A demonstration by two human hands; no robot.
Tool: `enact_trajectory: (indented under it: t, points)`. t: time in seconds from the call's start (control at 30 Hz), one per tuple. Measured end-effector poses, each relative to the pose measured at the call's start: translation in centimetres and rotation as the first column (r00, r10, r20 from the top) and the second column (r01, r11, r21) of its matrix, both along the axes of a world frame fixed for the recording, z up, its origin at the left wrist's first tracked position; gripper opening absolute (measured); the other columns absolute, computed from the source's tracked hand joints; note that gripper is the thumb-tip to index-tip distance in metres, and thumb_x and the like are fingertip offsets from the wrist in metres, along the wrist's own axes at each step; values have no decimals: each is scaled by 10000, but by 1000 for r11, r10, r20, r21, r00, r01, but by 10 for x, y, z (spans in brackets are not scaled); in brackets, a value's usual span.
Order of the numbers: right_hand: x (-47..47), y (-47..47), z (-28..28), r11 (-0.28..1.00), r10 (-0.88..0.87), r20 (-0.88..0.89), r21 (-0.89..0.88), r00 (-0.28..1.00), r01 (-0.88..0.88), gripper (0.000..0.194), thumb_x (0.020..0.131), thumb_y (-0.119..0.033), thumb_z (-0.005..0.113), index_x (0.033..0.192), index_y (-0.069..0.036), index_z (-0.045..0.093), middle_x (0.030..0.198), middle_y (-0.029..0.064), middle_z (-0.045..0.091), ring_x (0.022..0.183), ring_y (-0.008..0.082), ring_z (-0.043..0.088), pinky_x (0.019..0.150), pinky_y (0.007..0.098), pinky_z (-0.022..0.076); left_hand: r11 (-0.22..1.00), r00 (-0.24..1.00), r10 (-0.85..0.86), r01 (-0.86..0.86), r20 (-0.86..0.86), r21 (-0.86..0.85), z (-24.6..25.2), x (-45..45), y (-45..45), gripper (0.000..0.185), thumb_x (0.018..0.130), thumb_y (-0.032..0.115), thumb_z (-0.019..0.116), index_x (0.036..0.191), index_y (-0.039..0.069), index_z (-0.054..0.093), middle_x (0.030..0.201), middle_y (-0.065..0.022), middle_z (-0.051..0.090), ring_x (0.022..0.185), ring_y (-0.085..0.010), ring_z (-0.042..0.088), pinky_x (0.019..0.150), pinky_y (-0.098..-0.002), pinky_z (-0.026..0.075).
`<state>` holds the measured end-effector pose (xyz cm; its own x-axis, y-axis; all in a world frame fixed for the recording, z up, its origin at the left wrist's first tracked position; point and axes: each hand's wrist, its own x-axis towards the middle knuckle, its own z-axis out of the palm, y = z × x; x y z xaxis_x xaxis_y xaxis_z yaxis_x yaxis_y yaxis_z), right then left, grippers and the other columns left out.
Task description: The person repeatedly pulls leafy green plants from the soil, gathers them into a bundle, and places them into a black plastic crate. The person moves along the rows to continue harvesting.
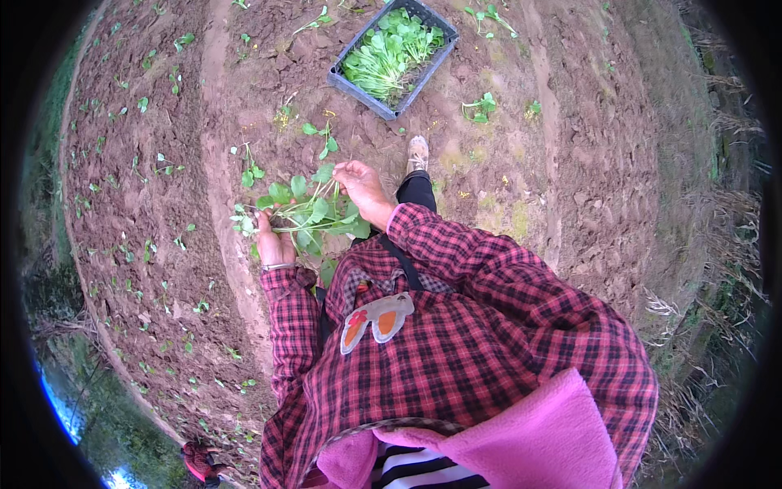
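A loose bunch of leafy green seedlings (311,214) with long pale stems spans the space between my hands. My left hand (275,239), with a bracelet at the wrist, grips the bunch from the left side. Thumb and fingertips of my right hand (361,188) pinch thin stems at the bunch's upper right. Just beyond the hands, single seedlings lie on the brown soil, one (324,137) ahead of them and another (248,168) to the upper left. Farther forward stands a dark plastic crate (360,101) partly filled with more seedlings (391,52).
My shoe (418,153) rests on the soil between hands and crate. Small plants dot the tilled bed (146,202) on the left, beyond a shallow furrow (223,153). Loose seedlings (481,108) lie right of the crate. Dry stalks (721,244) edge the right side. Another person (198,461) is at lower left.
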<state>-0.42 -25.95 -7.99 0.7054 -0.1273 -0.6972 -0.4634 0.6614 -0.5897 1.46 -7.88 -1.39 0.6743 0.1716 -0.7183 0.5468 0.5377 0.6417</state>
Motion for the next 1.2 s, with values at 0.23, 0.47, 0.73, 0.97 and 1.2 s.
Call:
enact_trajectory:
  t: [0.23, 0.47, 0.73, 0.97, 1.2]
  points:
    - [7, -24, 2, 968, -213, -147, 103, 966, 229, 87, 810, -90, 606, 867, -58, 549, 712, -7, 554, 570, 79, 519, 508, 222, 454, 988, 993, 113, -116, 30, 107, 2, 7, 21, 299, 951, 329, 353, 936, 49, 459, 1038, -124, 542, 1024, -339, 548, 814, -447, 505]
    - [3, -84, -59, 850, -489, -324, 33, 810, 526, 72, 795, -64, 595, 791, -64, 524, 656, 10, 522, 509, 103, 501, 447, 243, 466, 982, 983, 158, -166, 92, 93, 17, 13, 51, 347, 959, 356, 291, 898, 58, 456, 1067, -168, 557, 1025, -348, 544, 814, -478, 501]
    - [-36, -180, -148, 827, -518, -600, -169, 609, 537, 194, 855, -142, 575, 967, 5, 514, 787, 100, 587, 650, 200, 601, 611, 344, 546, 993, 990, 14, -31, 140, 116, 30, 15, 48, 349, 942, 363, 357, 991, 40, 480, 1029, -174, 567, 995, -350, 553, 785, -462, 514]
    - [7, -93, -47, 974, 228, 93, -23, 969, -227, 217, 859, -128, 564, 1053, -32, 562, 913, 60, 624, 782, 122, 601, 680, 250, 499, 990, 987, -141, 140, 79, 16, 24, 2, 39, 276, 937, 333, 398, 890, 77, 491, 1014, -143, 572, 982, -345, 566, 766, -446, 516]
    - [11, 25, 40, 611, 790, 459, -539, 407, -579, 356, 833, -236, 622, 1114, -31, 545, 951, 67, 603, 922, 138, 546, 806, 291, 437, 963, 991, -131, 127, -3, -236, 25, -11, 38, 290, 918, 356, 444, 978, 78, 506, 1047, -161, 577, 947, -282, 587, 806, -402, 507]
